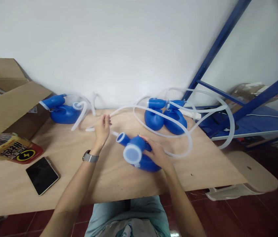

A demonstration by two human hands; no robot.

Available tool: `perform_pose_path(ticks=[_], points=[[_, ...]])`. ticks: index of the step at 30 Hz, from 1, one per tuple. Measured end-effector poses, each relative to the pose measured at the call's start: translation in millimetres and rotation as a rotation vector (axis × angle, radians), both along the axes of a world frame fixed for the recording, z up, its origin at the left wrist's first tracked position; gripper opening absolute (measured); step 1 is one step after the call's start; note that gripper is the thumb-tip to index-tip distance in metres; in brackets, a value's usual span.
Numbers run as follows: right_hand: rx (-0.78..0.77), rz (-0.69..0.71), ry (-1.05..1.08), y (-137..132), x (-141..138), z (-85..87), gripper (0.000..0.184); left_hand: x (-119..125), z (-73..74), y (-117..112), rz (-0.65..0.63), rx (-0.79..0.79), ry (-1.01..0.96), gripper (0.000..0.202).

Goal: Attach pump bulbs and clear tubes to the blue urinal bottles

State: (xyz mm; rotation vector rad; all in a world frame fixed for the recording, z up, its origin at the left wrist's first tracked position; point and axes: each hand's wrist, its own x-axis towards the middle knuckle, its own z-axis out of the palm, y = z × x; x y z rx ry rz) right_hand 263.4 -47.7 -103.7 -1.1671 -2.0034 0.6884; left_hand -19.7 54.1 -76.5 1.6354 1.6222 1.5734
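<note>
My right hand point(156, 152) is wrapped round a blue plastic bottle point(136, 153) that lies on the wooden table point(109, 177), its white cap facing me. A clear tube point(126, 108) runs from the bottle's spout toward the wall. My left hand point(102, 131), with a watch on the wrist, pinches this tube a little left of the bottle.
Two blue bottles point(165, 117) with looped clear tubing lie at the back right, another blue bottle point(61, 110) at the back left. An open cardboard box point(8, 102), a drink bottle point(11, 149) and a black phone point(42, 175) lie on the left. Blue shelving point(249, 98) stands on the right.
</note>
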Motion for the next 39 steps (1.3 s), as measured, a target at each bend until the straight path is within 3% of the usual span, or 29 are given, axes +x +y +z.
perform_pose_path(ticks=[3,5,7,10,13,16,18,21,24,30,36,38,39], points=[[0.013,-0.017,-0.05,0.3,-2.7,4.2,0.052,-17.5,-10.0,2.6,-0.102,-0.075,0.124,0.023],[0.012,-0.02,-0.106,0.6,-4.4,7.0,0.047,-21.2,-17.6,-9.7,-0.187,-0.096,0.163,0.022],[0.002,-0.022,-0.162,0.8,-5.6,9.0,0.047,-17.4,-24.5,-34.2,-0.24,-0.083,0.165,0.028],[-0.011,-0.027,-0.199,-0.7,-6.8,9.7,0.051,-0.8,-32.7,-79.2,-0.217,-0.051,0.13,0.046],[-0.015,-0.054,-0.252,-4.0,-8.4,10.5,0.059,18.9,-35.5,-104.1,-0.238,0.002,0.184,0.027],[0.001,-0.092,-0.384,-4.4,-11.1,15.7,0.072,27.2,-29.2,-97.3,-0.168,0.012,0.16,0.026],[0.036,-0.057,-0.464,0.5,-13.7,21.7,0.075,23.9,-19.6,-83.5,-0.217,-0.057,0.172,0.028],[0.068,0.088,-0.473,16.3,-16.8,29.5,0.074,12.1,-1.5,-62.9,-0.45,-0.191,0.242,0.031],[0.027,0.249,-0.343,34.0,-16.9,29.8,0.064,2.1,11.8,-48.1,-0.664,-0.298,0.257,0.037],[0.043,0.311,-0.249,44.1,-12.4,21.6,0.044,-4.1,15.9,-29.3,-0.902,-0.434,0.17,0.048],[0.013,0.334,-0.293,43.2,-6.6,25.9,0.037,-24.8,24.0,-26.7,-0.989,-0.513,0.052,0.055],[0.007,0.316,-0.29,44.0,-5.9,27.8,0.04,-37.3,24.5,-29.5,-0.927,-0.514,0.106,0.048],[0.009,0.312,-0.286,44.5,-5.9,28.4,0.042,-43.4,22.4,-30.7,-0.836,-0.493,0.172,0.044]])
